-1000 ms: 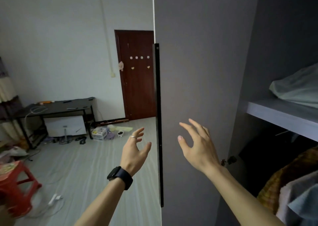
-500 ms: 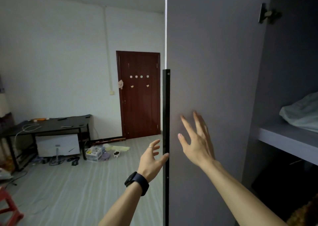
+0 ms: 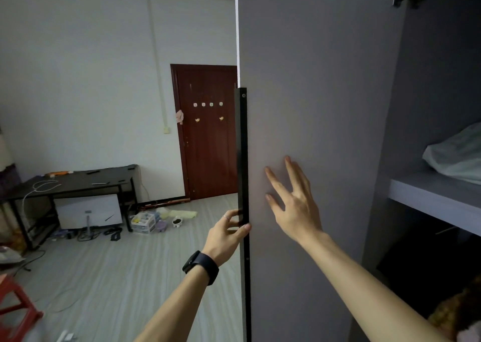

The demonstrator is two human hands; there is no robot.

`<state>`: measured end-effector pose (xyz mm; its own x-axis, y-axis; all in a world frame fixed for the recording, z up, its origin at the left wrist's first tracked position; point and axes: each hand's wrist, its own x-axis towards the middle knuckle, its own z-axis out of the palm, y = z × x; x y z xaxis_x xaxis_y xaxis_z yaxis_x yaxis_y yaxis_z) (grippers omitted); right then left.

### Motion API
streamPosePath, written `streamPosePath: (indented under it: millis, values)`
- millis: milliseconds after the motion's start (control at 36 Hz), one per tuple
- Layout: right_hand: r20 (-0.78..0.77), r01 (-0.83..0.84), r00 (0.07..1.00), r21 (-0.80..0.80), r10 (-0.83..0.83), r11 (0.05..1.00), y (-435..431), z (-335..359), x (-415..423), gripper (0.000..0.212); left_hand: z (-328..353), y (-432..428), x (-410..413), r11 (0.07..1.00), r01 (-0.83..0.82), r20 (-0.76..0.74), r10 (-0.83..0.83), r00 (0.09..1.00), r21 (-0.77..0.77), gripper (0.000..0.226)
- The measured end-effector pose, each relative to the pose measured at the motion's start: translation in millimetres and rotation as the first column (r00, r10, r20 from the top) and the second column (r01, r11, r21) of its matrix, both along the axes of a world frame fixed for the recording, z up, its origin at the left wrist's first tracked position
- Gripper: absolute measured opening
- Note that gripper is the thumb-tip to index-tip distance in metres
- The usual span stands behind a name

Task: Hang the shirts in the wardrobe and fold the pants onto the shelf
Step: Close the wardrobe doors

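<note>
The grey wardrobe door [image 3: 320, 81] stands open in front of me, seen from its inner side. My left hand [image 3: 226, 233] grips the black handle strip [image 3: 242, 159] along the door's edge, thumb on the inner side and fingers wrapped behind. My right hand [image 3: 291, 201] lies flat with fingers spread against the door's inner face. To the right is the wardrobe shelf [image 3: 437, 198] with a pale bundled cloth [image 3: 458, 156] on it. Clothes [image 3: 458, 315] show in the dark space below at bottom right.
A dark desk [image 3: 75, 182] with a white box beneath stands by the far wall. A brown room door [image 3: 208, 133] is behind. Small clutter [image 3: 151, 220] and cables lie on the floor. A red stool [image 3: 15, 305] sits at bottom left.
Both hands rose and reached the door: the left one closed round the handle strip and the right one came flat onto the inner face. The view tilted upward.
</note>
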<state>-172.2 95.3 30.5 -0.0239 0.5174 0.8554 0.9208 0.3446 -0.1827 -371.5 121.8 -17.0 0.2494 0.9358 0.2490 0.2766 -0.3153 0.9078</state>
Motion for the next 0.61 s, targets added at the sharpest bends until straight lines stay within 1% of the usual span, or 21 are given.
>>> streamPosePath:
  millis: [111, 250, 306, 389, 500, 528, 611]
  values:
    - [-0.017, -0.023, 1.0, -0.009, 0.023, 1.0, -11.1, -2.5, 0.8, 0.068, -3.9, -12.7, -1.6, 1.0, 0.019, 0.021, -0.019, 1.0, 0.008, 0.034]
    - [-0.045, -0.033, 0.999, -0.054, 0.031, 0.998, -39.9, -6.9, 6.4, 0.072, -5.2, -35.4, -2.5, 0.993, 0.114, 0.048, -0.113, 0.992, -0.013, 0.056]
    - [-0.065, -0.038, 0.997, -0.082, 0.033, 0.996, -55.1, -7.6, 10.0, 0.071, -5.7, -46.7, 0.0, 0.988, 0.153, 0.055, -0.152, 0.987, -0.015, 0.054]
    - [-0.098, -0.036, 0.995, -0.113, 0.024, 0.993, -80.1, -10.5, 13.0, 0.07, -9.0, -65.7, 4.5, 0.984, 0.176, 0.049, -0.177, 0.983, 0.013, 0.043]
    - [-0.171, -0.102, 0.983, -0.199, 0.067, 0.975, -111.7, -15.9, 17.5, 0.069, -11.2, -88.6, 12.9, 0.98, 0.191, 0.061, -0.195, 0.979, 0.059, 0.039]
    - [-0.18, -0.12, 0.98, -0.218, 0.081, 0.968, -120.1, -18.9, 19.3, 0.069, -12.2, -94.3, 15.2, 0.979, 0.192, 0.066, -0.196, 0.978, 0.063, 0.041]
    - [-0.201, -0.124, 0.977, -0.27, 0.07, 0.955, -146.8, -33.8, 28.4, 0.076, -14.4, -113.7, 23.7, 0.972, 0.226, 0.063, -0.23, 0.971, 0.061, 0.057]
